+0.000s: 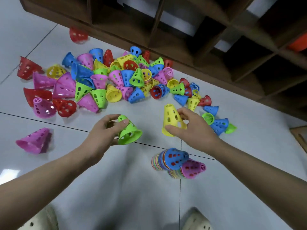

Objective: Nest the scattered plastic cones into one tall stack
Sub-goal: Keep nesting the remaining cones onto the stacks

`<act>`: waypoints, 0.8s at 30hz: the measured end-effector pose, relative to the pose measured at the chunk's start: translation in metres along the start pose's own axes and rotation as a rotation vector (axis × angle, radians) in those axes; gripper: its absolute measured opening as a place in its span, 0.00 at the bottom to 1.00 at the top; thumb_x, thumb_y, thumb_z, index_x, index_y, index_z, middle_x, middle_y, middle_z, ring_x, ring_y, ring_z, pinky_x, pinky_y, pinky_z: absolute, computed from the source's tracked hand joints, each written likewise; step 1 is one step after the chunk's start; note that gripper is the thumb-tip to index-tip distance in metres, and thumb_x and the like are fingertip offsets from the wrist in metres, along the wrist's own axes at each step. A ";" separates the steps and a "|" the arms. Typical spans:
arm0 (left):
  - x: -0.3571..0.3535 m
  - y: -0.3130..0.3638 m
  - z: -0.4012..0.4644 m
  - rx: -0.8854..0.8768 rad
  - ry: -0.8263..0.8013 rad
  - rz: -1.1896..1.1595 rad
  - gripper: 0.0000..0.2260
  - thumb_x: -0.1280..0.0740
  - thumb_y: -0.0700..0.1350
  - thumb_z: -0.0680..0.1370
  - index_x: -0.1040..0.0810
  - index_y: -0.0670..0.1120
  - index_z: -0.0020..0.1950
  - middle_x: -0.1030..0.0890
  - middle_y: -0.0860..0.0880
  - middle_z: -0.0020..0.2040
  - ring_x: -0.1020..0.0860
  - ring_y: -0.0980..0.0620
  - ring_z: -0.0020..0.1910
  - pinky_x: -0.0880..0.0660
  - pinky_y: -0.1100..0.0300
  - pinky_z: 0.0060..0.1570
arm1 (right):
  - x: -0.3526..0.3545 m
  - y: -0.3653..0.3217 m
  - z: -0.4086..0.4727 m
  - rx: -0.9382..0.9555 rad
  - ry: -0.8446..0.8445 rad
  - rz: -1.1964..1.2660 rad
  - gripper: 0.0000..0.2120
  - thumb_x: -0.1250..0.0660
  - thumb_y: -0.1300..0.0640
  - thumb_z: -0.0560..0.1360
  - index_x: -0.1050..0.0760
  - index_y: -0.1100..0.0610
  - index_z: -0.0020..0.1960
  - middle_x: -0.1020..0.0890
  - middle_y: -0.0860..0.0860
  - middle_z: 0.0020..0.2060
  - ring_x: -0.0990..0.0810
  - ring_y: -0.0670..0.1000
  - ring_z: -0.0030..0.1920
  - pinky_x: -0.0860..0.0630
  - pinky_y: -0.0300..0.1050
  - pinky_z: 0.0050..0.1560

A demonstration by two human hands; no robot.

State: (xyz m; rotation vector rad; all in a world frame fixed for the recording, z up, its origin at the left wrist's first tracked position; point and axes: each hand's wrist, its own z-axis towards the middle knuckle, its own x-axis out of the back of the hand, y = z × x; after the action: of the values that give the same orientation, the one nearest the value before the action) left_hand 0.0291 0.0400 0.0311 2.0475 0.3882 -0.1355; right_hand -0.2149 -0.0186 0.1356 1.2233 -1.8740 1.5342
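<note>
My left hand (106, 130) grips a green cone (128, 132) near its narrow top, the wide rim pointing down and right. In my right hand (187, 127) is a yellow cone (172, 119), held upright with thumb and fingers round its lower part. Below my right wrist stand two stacks of nested cones: one topped by a blue cone (176, 157), the other, beside it, by a pink cone (192, 168). A big pile of scattered cones (116, 80) in red, pink, blue, green and yellow lies on the floor beyond both hands.
A dark wooden shelf unit (199, 52) runs along the far side, close behind the pile. A lone pink cone (35, 141) lies at the left and a red cone (78, 34) near the shelf. White tiled floor (132, 180) stretches between my arms; my two light shoes show at the bottom.
</note>
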 end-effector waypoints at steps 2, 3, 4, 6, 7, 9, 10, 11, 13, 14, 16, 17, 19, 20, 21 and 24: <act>-0.018 -0.003 -0.006 -0.032 -0.023 0.057 0.18 0.28 0.48 0.77 0.24 0.49 0.66 0.18 0.41 0.56 0.17 0.52 0.45 0.19 0.61 0.40 | 0.021 0.026 -0.024 -0.028 0.077 -0.027 0.14 0.24 0.47 0.71 0.26 0.43 0.52 0.21 0.39 0.48 0.25 0.34 0.50 0.31 0.28 0.44; -0.026 -0.004 -0.008 -0.051 -0.024 0.088 0.18 0.28 0.47 0.78 0.24 0.50 0.67 0.19 0.43 0.55 0.17 0.54 0.43 0.20 0.63 0.39 | 0.028 0.039 -0.036 -0.044 0.124 -0.027 0.15 0.23 0.47 0.71 0.27 0.43 0.53 0.22 0.39 0.49 0.25 0.34 0.50 0.31 0.26 0.44; -0.034 -0.006 -0.010 -0.071 -0.030 0.120 0.19 0.28 0.47 0.78 0.25 0.52 0.68 0.20 0.46 0.54 0.18 0.56 0.41 0.20 0.62 0.39 | 0.033 0.052 -0.047 -0.047 0.153 -0.032 0.17 0.23 0.48 0.71 0.26 0.44 0.55 0.22 0.39 0.50 0.25 0.34 0.50 0.31 0.25 0.45; -0.048 -0.009 -0.012 -0.115 -0.064 0.174 0.20 0.28 0.46 0.78 0.27 0.54 0.68 0.21 0.48 0.55 0.18 0.54 0.43 0.20 0.55 0.45 | 0.035 0.078 -0.067 -0.012 0.159 -0.063 0.18 0.23 0.48 0.70 0.24 0.47 0.56 0.21 0.41 0.52 0.24 0.36 0.52 0.31 0.25 0.49; -0.054 -0.010 -0.013 -0.129 -0.084 0.193 0.21 0.27 0.46 0.77 0.28 0.55 0.68 0.21 0.48 0.55 0.18 0.52 0.45 0.21 0.51 0.48 | 0.034 0.090 -0.075 0.000 0.168 -0.071 0.18 0.23 0.49 0.69 0.24 0.48 0.56 0.20 0.40 0.51 0.24 0.37 0.53 0.32 0.25 0.50; -0.064 -0.013 -0.015 -0.140 -0.118 0.222 0.21 0.26 0.46 0.77 0.28 0.57 0.67 0.21 0.49 0.55 0.18 0.50 0.46 0.22 0.47 0.49 | 0.029 0.110 -0.086 -0.017 0.197 -0.033 0.18 0.21 0.52 0.69 0.24 0.47 0.55 0.19 0.39 0.49 0.22 0.36 0.52 0.31 0.26 0.53; -0.069 -0.014 -0.016 -0.143 -0.126 0.232 0.21 0.26 0.46 0.77 0.28 0.57 0.67 0.21 0.50 0.55 0.18 0.51 0.45 0.22 0.48 0.48 | 0.026 0.120 -0.089 -0.027 0.200 -0.014 0.19 0.20 0.53 0.68 0.23 0.47 0.55 0.18 0.40 0.49 0.21 0.37 0.52 0.30 0.28 0.54; -0.074 -0.016 -0.017 -0.146 -0.130 0.243 0.21 0.26 0.46 0.77 0.28 0.57 0.67 0.21 0.50 0.54 0.19 0.51 0.45 0.23 0.51 0.46 | 0.021 0.129 -0.090 -0.031 0.192 -0.003 0.20 0.20 0.54 0.67 0.23 0.48 0.56 0.18 0.40 0.49 0.20 0.39 0.53 0.28 0.31 0.56; -0.082 -0.018 -0.019 -0.152 -0.152 0.266 0.20 0.26 0.45 0.76 0.27 0.55 0.66 0.21 0.51 0.54 0.19 0.53 0.43 0.24 0.58 0.41 | 0.010 0.148 -0.092 -0.050 0.167 -0.001 0.21 0.19 0.54 0.67 0.23 0.48 0.56 0.17 0.41 0.50 0.20 0.42 0.54 0.25 0.37 0.58; -0.086 -0.019 -0.020 -0.156 -0.174 0.279 0.19 0.25 0.44 0.76 0.26 0.53 0.64 0.21 0.51 0.54 0.20 0.55 0.43 0.24 0.61 0.39 | 0.003 0.155 -0.093 -0.065 0.163 -0.012 0.21 0.19 0.53 0.67 0.23 0.48 0.56 0.18 0.41 0.50 0.20 0.41 0.54 0.25 0.38 0.58; -0.091 -0.021 -0.021 -0.157 -0.222 0.308 0.17 0.24 0.41 0.75 0.24 0.51 0.61 0.21 0.50 0.54 0.20 0.58 0.43 0.23 0.64 0.39 | -0.010 0.167 -0.095 -0.084 0.188 -0.064 0.21 0.19 0.50 0.66 0.23 0.47 0.56 0.19 0.41 0.50 0.23 0.37 0.53 0.27 0.37 0.56; -0.093 -0.022 -0.021 -0.157 -0.241 0.325 0.17 0.24 0.40 0.74 0.23 0.51 0.60 0.21 0.50 0.55 0.19 0.57 0.44 0.22 0.63 0.40 | -0.017 0.172 -0.095 -0.088 0.195 -0.085 0.21 0.19 0.49 0.66 0.23 0.47 0.56 0.19 0.41 0.50 0.24 0.36 0.52 0.28 0.37 0.56; -0.098 -0.022 -0.021 -0.172 -0.262 0.353 0.17 0.23 0.40 0.73 0.23 0.53 0.58 0.21 0.51 0.55 0.19 0.53 0.47 0.20 0.59 0.43 | -0.029 0.182 -0.095 -0.096 0.167 -0.112 0.22 0.20 0.48 0.66 0.22 0.47 0.58 0.19 0.41 0.52 0.24 0.38 0.53 0.27 0.39 0.57; -0.101 -0.023 -0.020 -0.187 -0.267 0.359 0.18 0.23 0.40 0.73 0.22 0.53 0.58 0.20 0.52 0.54 0.18 0.53 0.48 0.20 0.59 0.43 | -0.033 0.186 -0.094 -0.105 0.143 -0.123 0.23 0.21 0.47 0.67 0.22 0.47 0.60 0.20 0.41 0.53 0.24 0.39 0.54 0.26 0.40 0.59; -0.103 -0.023 -0.020 -0.202 -0.269 0.360 0.18 0.22 0.40 0.73 0.22 0.53 0.58 0.20 0.52 0.54 0.18 0.53 0.48 0.21 0.60 0.43 | -0.037 0.190 -0.094 -0.115 0.124 -0.127 0.24 0.21 0.46 0.67 0.23 0.46 0.61 0.20 0.40 0.54 0.23 0.41 0.55 0.26 0.41 0.59; -0.109 -0.023 -0.021 -0.255 -0.286 0.340 0.18 0.22 0.40 0.72 0.22 0.53 0.57 0.18 0.49 0.53 0.17 0.53 0.47 0.21 0.62 0.44 | -0.046 0.194 -0.092 -0.155 0.113 -0.094 0.21 0.22 0.44 0.68 0.24 0.41 0.59 0.18 0.39 0.52 0.22 0.42 0.54 0.26 0.39 0.57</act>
State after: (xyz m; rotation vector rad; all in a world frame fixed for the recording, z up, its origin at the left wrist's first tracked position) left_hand -0.0827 0.0451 0.0498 1.7802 -0.1171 -0.1587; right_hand -0.3702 0.0838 0.0188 1.1153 -1.7999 1.3531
